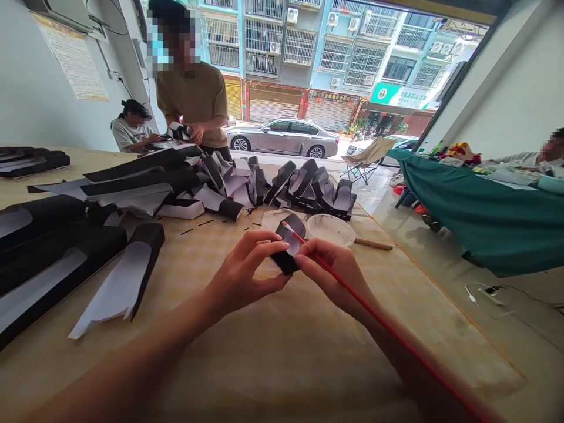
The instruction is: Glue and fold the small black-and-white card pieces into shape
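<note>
Between my hands is a small black folded paper piece [282, 261] with a pale inner face, standing above the table. My left hand [247, 267] is closed on its left side, fingers at the top and thumb near the bottom. A thin paintbrush [328, 267] with a long red handle is pinched in my right hand [335, 273]. Its pale bristle tip lies over the piece, and my right fingertips are at the piece's right edge. Just beyond stands a shallow white bowl [330, 228], with a wooden stick [373, 243] on its right.
Black-and-white paper pieces [299, 185] are heaped across the far table [264, 352]. Longer folded pieces [127, 270] lie at the left. A person [194, 100] stands opposite, holding a similar piece; another sits behind. A green-covered table [476, 217] is at the right.
</note>
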Demonstrator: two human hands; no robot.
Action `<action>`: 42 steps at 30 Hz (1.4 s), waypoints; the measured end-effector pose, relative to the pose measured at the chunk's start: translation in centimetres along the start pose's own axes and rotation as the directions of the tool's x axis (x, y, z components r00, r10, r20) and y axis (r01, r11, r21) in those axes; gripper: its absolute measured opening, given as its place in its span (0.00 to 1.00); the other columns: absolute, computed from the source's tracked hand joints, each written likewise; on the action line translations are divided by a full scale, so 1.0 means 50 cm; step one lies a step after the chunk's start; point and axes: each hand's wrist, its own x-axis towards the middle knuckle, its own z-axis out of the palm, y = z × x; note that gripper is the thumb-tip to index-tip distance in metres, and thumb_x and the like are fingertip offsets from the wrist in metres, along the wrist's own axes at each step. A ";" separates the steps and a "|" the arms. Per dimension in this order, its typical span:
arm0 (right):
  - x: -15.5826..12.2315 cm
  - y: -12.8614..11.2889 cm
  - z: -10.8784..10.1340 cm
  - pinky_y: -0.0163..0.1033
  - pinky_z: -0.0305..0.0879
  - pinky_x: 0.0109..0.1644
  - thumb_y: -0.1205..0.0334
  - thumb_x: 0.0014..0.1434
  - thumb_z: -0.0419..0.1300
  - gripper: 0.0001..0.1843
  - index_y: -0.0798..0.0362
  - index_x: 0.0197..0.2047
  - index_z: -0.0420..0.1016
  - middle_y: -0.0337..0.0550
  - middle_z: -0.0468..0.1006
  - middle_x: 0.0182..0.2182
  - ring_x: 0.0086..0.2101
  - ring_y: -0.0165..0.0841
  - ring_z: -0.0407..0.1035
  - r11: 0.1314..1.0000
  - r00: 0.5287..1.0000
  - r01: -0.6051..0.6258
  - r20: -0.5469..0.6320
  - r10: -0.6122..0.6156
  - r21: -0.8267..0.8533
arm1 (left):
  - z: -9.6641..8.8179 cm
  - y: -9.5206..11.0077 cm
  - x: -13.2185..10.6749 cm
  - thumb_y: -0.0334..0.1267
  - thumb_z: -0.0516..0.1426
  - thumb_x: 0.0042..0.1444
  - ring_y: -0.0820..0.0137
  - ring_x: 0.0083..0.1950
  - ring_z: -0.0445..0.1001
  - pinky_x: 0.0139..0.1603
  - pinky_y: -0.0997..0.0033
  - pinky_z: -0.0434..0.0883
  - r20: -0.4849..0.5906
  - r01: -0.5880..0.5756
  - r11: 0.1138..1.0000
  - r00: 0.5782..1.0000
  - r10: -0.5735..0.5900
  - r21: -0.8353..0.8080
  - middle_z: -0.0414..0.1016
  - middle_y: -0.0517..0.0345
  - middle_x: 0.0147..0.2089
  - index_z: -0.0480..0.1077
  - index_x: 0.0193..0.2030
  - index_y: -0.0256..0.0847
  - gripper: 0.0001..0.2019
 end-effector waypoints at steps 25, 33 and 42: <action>-0.013 -0.002 -0.004 0.34 0.64 0.36 0.59 0.59 0.58 0.05 0.51 0.33 0.71 0.38 0.77 0.30 0.30 0.29 0.70 0.974 0.981 0.187 -0.027 -0.192 -0.126 | 0.002 -0.006 -0.004 0.28 0.61 0.52 0.64 0.58 0.67 0.48 0.63 0.78 0.069 0.022 0.999 0.997 -0.020 -0.027 0.62 0.47 0.57 0.64 0.49 0.45 0.18; -0.008 -0.005 -0.006 0.32 0.59 0.30 0.58 0.59 0.58 0.08 0.53 0.32 0.71 0.36 0.73 0.25 0.25 0.26 0.64 0.990 0.992 0.116 -0.047 -0.120 -0.079 | 0.005 -0.008 -0.015 0.27 0.60 0.53 0.63 0.61 0.65 0.51 0.60 0.77 0.076 -0.030 0.997 0.996 0.035 -0.071 0.57 0.49 0.61 0.66 0.48 0.45 0.17; -0.004 0.006 0.002 0.31 0.52 0.25 0.58 0.57 0.58 0.09 0.53 0.28 0.66 0.32 0.65 0.20 0.22 0.24 0.55 0.997 0.997 -0.035 -0.067 0.031 -0.061 | 0.004 -0.009 -0.018 0.29 0.62 0.52 0.66 0.55 0.69 0.49 0.66 0.77 0.079 -0.053 0.998 0.996 0.050 0.032 0.62 0.49 0.54 0.65 0.51 0.44 0.20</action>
